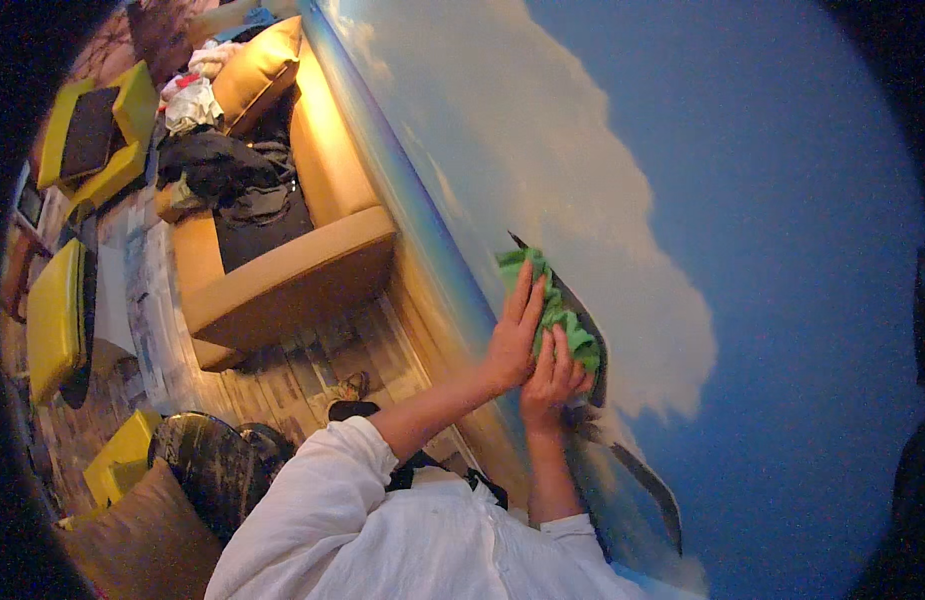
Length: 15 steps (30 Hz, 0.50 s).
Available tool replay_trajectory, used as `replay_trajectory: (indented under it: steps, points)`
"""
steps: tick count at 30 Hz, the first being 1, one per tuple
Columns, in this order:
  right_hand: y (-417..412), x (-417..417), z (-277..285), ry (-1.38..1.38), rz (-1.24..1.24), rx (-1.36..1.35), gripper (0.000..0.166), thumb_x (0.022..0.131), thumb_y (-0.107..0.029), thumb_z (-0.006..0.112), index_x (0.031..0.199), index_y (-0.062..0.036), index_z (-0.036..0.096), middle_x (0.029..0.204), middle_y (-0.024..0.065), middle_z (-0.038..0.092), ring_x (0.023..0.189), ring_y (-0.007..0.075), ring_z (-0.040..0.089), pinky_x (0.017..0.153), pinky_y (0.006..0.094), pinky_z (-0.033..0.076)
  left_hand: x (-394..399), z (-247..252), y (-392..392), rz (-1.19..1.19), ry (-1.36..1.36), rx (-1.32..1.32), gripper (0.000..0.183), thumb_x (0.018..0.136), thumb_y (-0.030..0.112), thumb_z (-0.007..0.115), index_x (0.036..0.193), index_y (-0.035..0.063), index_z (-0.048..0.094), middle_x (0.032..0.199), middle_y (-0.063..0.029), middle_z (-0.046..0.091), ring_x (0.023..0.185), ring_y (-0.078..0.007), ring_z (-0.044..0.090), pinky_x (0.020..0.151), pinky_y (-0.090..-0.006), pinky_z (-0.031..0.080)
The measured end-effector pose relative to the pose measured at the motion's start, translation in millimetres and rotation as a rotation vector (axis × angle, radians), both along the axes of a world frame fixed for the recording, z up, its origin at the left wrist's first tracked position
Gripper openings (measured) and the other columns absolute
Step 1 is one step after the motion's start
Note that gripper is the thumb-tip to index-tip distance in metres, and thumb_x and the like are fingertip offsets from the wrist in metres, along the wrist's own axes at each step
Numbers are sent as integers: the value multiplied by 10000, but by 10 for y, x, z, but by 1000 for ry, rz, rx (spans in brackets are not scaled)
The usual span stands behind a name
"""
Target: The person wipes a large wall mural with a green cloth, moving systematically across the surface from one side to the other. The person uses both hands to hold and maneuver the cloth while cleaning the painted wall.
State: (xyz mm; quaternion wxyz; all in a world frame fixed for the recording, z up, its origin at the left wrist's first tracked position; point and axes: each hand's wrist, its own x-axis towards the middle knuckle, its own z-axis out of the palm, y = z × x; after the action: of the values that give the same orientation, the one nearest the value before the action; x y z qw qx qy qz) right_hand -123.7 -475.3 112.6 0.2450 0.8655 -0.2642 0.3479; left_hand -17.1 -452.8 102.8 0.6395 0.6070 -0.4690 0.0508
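Both hands press a crumpled green cloth (581,343) against a wall mural of sky and clouds (627,225). My left hand (518,330) lies over the cloth's left part with fingers stretched out. Just below and to the right, my right hand (556,379) holds the lower part, fingers also flat on it. Behind the cloth runs a painted dark wing-like shape (591,319), partly covered. A second dark painted wing shape (653,480) curves lower on the mural.
A tan sofa (297,277) stands along the wall at left, with dark clothing (222,169) and an orange cushion (260,71) on it. Yellow chairs (57,322), a round dark table (207,457) and a brown cushion (143,536) stand farther left on the wood-patterned floor (312,341).
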Motion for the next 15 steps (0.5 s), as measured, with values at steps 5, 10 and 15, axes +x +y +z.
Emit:
replay_trajectory:
  steps: [5,10,15]
  points:
    - [-19,93,45,43,7,32,326,889,-185,527,1198,-109,598,1305,-22,517,1072,221,486,982,421,296,0,-120,-8,-66,90,-4,627,857,73,507,1421,-48,261,1516,-254,117,1379,-415,207,1103,-421,246]
    - [-85,566,686,-49,13,-6,303,920,-195,503,1202,-135,596,1317,-39,517,1045,201,497,976,452,294,490,487,-16,-119,41,-219,573,886,94,460,1402,-77,281,1516,-257,119,1389,-401,196,1111,-412,225]
    - [-147,690,765,-124,-8,-55,269,917,-208,526,1152,-112,615,1296,-18,529,1015,203,492,940,431,315,613,689,-100,-143,23,-190,577,880,103,464,1398,-82,287,1514,-261,123,1372,-416,225,1103,-422,239]
